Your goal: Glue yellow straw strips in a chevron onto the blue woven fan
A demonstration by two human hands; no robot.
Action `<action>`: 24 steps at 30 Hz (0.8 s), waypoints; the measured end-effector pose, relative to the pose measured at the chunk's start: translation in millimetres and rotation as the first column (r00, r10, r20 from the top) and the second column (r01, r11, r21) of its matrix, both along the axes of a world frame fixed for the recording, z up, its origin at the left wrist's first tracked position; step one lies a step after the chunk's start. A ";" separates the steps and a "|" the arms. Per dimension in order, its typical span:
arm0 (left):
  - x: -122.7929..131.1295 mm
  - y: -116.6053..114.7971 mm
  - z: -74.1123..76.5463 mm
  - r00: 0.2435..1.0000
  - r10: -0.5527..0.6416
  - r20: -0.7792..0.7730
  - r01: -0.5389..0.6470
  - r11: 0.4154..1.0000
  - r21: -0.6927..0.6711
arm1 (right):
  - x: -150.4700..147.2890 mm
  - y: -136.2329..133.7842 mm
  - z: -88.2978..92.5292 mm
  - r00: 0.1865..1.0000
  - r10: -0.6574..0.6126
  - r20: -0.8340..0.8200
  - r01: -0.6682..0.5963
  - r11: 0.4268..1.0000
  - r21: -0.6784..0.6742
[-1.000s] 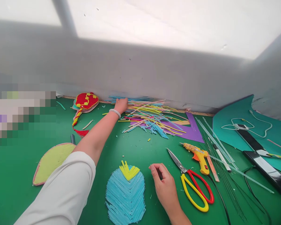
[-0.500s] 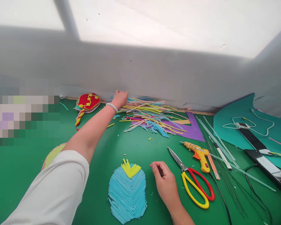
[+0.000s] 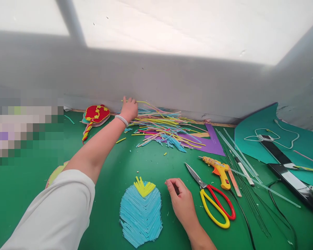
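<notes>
My left hand [image 3: 129, 110] reaches to the far edge of the table, fingers closed around a thin yellow strip [image 3: 144, 102] that shows on both sides of them. Beneath and beside it spreads a loose pile of pink, yellow and blue strips [image 3: 167, 121]. My right hand [image 3: 181, 198] rests near the front, thumb and fingertips pinched together; anything between them is too small to make out. Just left of it lies a flat rounded piece covered in blue strips [image 3: 142, 217], with short yellow strips [image 3: 144, 187] fanned at its top. Scissors [image 3: 208, 194] with red and yellow handles lie open to the right.
A yellow glue gun [image 3: 219, 170] with a cable lies beyond the scissors. Clear sticks [image 3: 234, 149], dark wires [image 3: 250, 205], a teal sheet [image 3: 246, 135] and a black device [image 3: 292, 182] fill the right side. A red fan-shaped piece [image 3: 97, 114] lies at the back left, before the wall.
My left hand has lifted slightly and moved a little left, with a yellow strip now showing in its fingers. My right hand keeps its pinch. The whole view has shifted slightly.
</notes>
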State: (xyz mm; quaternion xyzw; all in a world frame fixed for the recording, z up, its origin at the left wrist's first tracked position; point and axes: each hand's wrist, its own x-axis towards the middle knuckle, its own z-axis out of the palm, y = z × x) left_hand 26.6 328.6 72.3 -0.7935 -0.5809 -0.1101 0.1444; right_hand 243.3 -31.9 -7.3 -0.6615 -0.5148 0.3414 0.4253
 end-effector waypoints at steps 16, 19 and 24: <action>-69.4 -140.3 64.0 0.943 0.181 0.280 -0.220 0.968 0.117 | 2.9 -4.0 2.4 0.999 -0.037 -0.011 0.038 0.999 0.039; -78.7 -202.2 50.2 0.905 0.158 0.394 -0.240 0.956 0.169 | 4.7 -4.5 -0.4 0.998 -0.051 -0.032 0.051 0.998 0.022; -66.0 -304.1 8.2 0.666 0.115 0.737 -0.031 0.991 -0.127 | 4.1 -8.7 0.9 0.998 -0.061 -0.031 0.062 0.997 0.047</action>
